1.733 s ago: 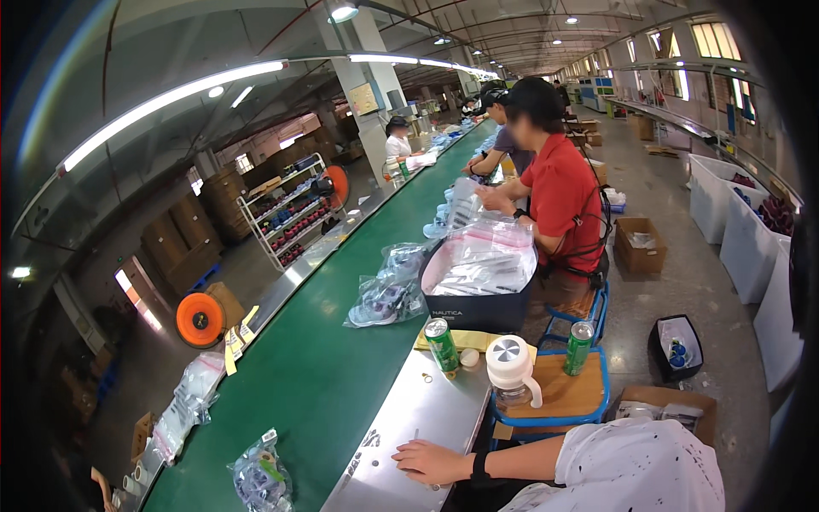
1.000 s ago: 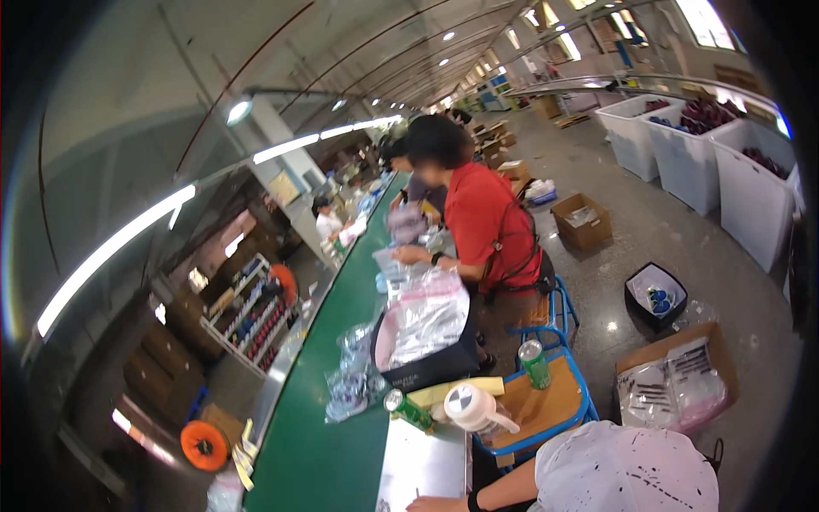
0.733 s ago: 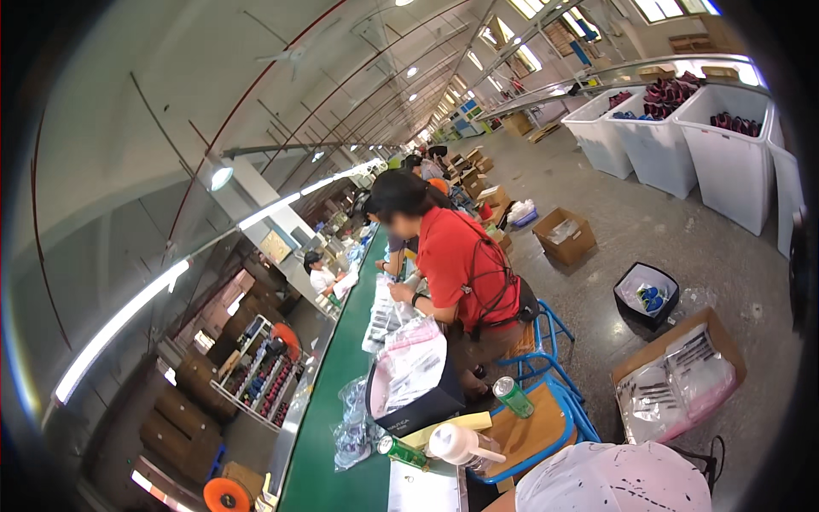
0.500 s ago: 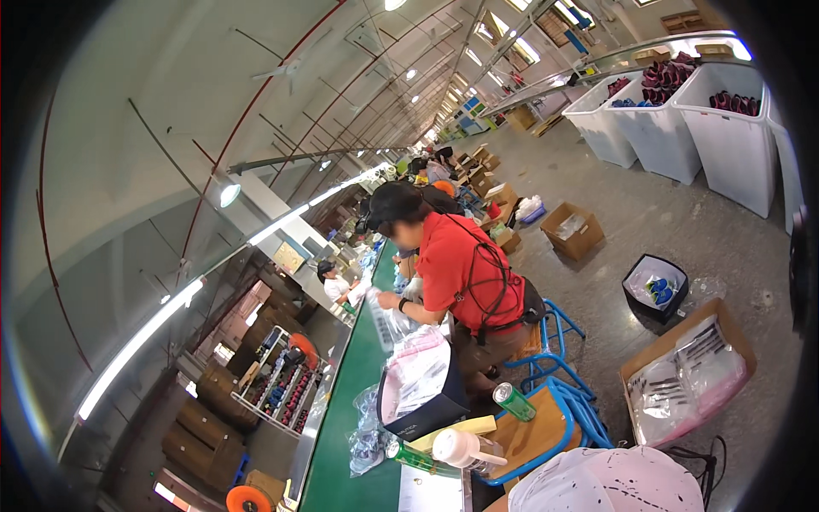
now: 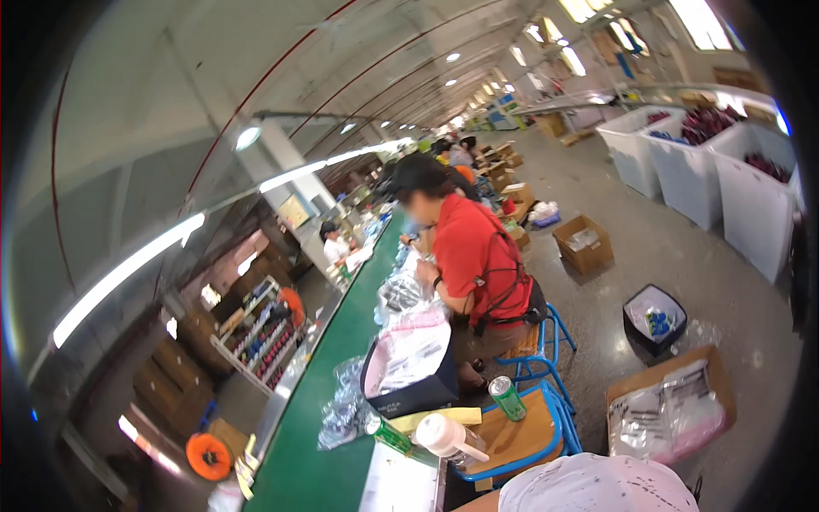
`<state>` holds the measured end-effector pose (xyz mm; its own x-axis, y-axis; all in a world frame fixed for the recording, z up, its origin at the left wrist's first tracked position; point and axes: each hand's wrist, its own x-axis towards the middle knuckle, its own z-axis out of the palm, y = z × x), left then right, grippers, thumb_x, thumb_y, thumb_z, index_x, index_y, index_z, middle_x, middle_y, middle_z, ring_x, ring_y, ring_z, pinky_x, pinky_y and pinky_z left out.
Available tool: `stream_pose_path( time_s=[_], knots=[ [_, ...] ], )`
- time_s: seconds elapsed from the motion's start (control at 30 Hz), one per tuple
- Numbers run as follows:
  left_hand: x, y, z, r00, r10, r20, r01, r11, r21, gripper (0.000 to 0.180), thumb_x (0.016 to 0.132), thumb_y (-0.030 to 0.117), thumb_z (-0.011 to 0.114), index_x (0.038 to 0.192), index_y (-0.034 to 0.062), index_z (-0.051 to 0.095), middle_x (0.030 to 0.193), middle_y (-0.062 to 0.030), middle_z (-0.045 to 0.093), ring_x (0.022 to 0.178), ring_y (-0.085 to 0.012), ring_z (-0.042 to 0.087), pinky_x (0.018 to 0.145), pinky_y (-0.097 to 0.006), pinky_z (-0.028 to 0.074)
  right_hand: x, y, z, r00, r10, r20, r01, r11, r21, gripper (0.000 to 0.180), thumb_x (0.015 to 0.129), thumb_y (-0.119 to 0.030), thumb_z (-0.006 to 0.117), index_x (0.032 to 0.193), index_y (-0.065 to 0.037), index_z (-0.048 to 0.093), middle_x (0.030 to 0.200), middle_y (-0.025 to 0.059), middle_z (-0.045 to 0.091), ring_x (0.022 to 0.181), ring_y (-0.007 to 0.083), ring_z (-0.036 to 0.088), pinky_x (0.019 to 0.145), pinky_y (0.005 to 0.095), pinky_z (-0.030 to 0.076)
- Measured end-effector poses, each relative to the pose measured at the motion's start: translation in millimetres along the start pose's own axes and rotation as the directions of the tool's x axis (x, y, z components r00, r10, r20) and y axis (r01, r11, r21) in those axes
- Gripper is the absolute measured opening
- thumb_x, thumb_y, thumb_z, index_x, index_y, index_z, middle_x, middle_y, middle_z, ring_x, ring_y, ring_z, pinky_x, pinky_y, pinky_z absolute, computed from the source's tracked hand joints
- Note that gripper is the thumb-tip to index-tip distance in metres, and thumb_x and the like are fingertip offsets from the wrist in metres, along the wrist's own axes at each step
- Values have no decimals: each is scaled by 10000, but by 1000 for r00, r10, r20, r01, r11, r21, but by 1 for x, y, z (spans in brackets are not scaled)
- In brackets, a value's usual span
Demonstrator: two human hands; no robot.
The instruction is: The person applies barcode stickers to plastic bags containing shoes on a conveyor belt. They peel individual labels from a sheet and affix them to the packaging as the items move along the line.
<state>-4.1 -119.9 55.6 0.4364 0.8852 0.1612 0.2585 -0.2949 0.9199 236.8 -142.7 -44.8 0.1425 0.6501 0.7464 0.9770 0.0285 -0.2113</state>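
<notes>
Neither of my hands shows in the head view. Only a white speckled piece of fabric (image 5: 597, 482) fills the lower edge. Just ahead of it a white lidded cup (image 5: 444, 433) and a green can (image 5: 509, 398) stand on a wooden stool with a blue frame (image 5: 559, 427). A second green can (image 5: 391, 435) lies by a black bin (image 5: 409, 394) full of clear plastic bags. The bin sits on the long green conveyor belt (image 5: 316, 444). A person in a red shirt (image 5: 473, 256) sits at the belt behind the bin, hands on more bags.
On the floor to the right are an open cardboard box of bagged items (image 5: 670, 410), a small black crate (image 5: 655, 316) and another carton (image 5: 584, 243). Large white tubs (image 5: 725, 162) line the far right. Shelves (image 5: 256, 328) and an orange reel (image 5: 209, 455) stand left of the belt.
The view has swung upward and along the line. A forearm with a dark wristband that lay on the white surface by the belt has dropped out of the picture.
</notes>
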Motion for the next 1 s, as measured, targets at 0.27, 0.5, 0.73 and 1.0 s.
stream_pose_path(
  time_s=[0.27, 0.5, 0.73, 1.0],
  knots=[
    [62, -159, -9, 968, 213, -130, -229, 966, -123, 169, 914, 98, 480, 929, -37, 581, 856, -98, 610, 761, -154, 583, 693, -276, 502, 5, 3, 2, 991, 98, 94, -118, 965, 236, 143, 811, -73, 463, 843, 45, 537, 848, 208, 551, 846, 372, 529, 795, 445, 432],
    [-10, -67, -61, 919, -94, 383, 245, 897, -368, 196, 894, 160, 563, 893, -17, 648, 817, -15, 637, 780, -71, 541, 723, -226, 431, 14, -12, -22, 959, 156, 235, -210, 950, 229, 177, 744, -31, 595, 917, 10, 601, 1115, 182, 584, 1115, 372, 501, 980, 442, 382],
    [-159, -171, -159, 812, -561, 159, 582, 800, -146, 200, 873, 167, 565, 863, -7, 662, 813, -16, 647, 734, -93, 592, 631, -271, 472, 21, -31, -28, 919, 174, 353, -261, 940, 219, 211, 818, -24, 568, 1023, 20, 592, 1223, 149, 555, 1180, 317, 482, 989, 372, 372],
    [-327, -345, -161, -11, -970, -243, 999, -20, 34, 182, 750, 168, 573, 726, 15, 667, 711, -155, 668, 729, -304, 658, 693, -411, 515, 23, -27, -23, 890, 197, 410, -301, 931, 205, 232, 875, -57, 537, 1092, 15, 580, 1237, 134, 550, 1155, 277, 506, 971, 327, 379]
  ],
)
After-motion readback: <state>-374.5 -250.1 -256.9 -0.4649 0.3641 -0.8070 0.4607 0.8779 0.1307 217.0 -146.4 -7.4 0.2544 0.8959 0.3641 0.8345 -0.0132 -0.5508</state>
